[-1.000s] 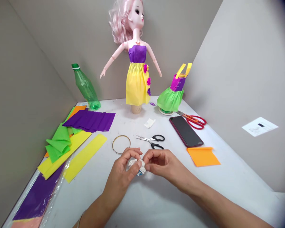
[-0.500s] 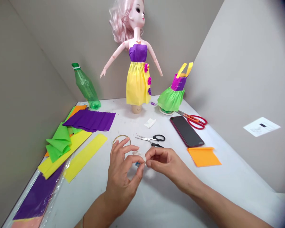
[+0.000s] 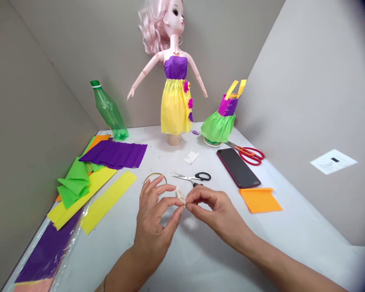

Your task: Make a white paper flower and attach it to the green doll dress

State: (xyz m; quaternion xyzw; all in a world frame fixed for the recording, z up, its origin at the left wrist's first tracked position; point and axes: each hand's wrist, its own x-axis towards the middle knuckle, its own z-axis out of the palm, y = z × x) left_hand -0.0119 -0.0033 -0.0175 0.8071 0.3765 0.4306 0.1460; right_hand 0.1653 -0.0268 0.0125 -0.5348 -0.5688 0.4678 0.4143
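Your left hand (image 3: 152, 221) and right hand (image 3: 217, 209), equally near, pinch a white scrap (image 3: 179, 195) by its near end, its length slanting toward the far edge of the table (image 3: 149, 136).

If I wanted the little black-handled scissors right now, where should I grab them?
Probably by the upper handle loop of the scissors, coming from the right: the pointed blades face left, and your right hand partly hides the lower loop.
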